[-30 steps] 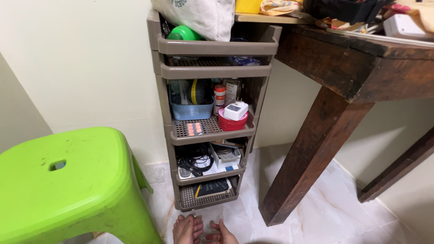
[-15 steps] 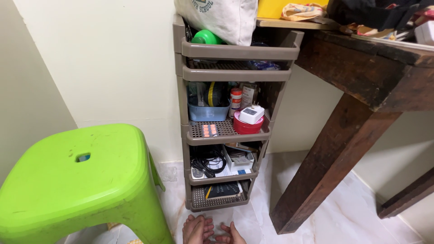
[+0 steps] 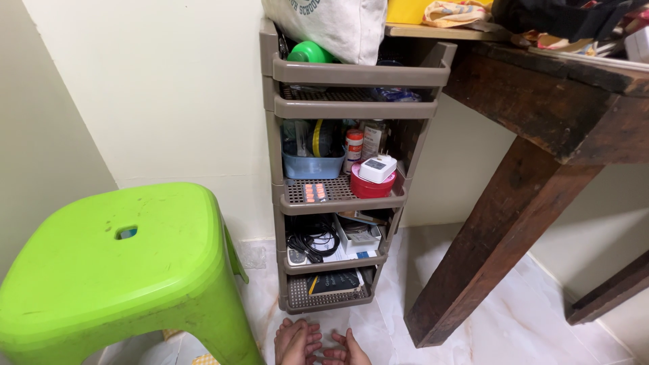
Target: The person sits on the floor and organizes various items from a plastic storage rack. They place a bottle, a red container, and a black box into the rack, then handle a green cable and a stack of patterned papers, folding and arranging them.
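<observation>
Crouching before the rack (image 3: 338,203), both hands (image 3: 318,345) meet empty, fingers loosely curled and touching, low on the floor (image 3: 473,318) just below its bottom shelf; reach upward slowly, steadying the rack.

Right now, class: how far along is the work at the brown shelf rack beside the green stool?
Done: little shows. The shelf rack is stocked on every tier, with a dark booklet on the lowest.
In hand: the left hand and right hand meet low in front of it, fingers touching, no object visible in them.
Left: seemingly all of it, since neither hand touches the rack.
</observation>
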